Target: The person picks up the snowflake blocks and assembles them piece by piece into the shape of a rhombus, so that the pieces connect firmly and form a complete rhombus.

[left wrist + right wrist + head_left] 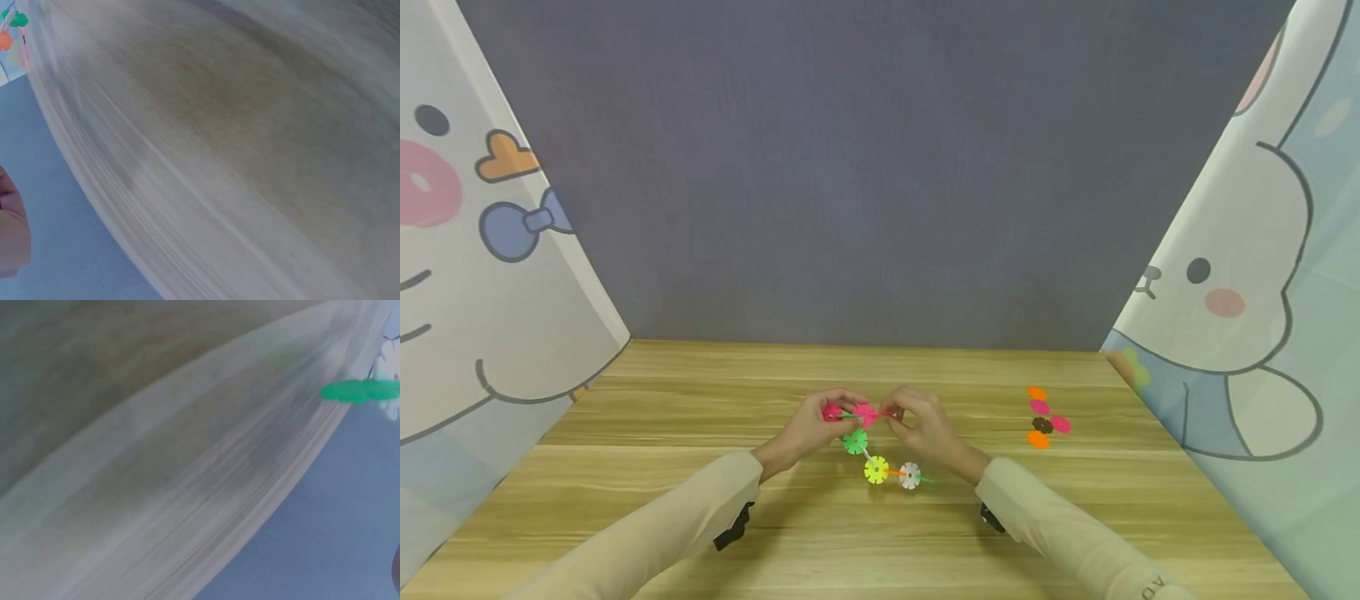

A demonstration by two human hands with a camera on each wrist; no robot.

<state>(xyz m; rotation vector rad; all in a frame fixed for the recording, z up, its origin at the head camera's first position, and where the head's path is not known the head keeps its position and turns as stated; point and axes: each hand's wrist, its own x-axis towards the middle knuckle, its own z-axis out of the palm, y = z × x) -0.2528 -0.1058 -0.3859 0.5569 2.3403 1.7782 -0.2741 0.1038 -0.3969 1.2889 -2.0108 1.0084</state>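
Observation:
A chain of notched plastic snowflake discs is held up over the table between both hands. My left hand [808,423] pinches its upper end, at a pink disc [867,410] with another pink disc [831,412] by the fingers. From the right, my right hand [927,427] pinches a red disc [886,414], seen edge-on and meeting the pink one. Below hang a green disc [850,445], a yellow disc [871,475] and a white disc [906,481], joined by edge-on discs. A green disc [356,391] shows at the right wrist view's edge.
To the right on the wooden table [700,392] lie several loose discs, among them an orange disc [1037,439], a brown disc [1041,425] and a pink disc [1062,424]. A grey panel [865,183] stands behind, with cartoon-printed cloths at both sides.

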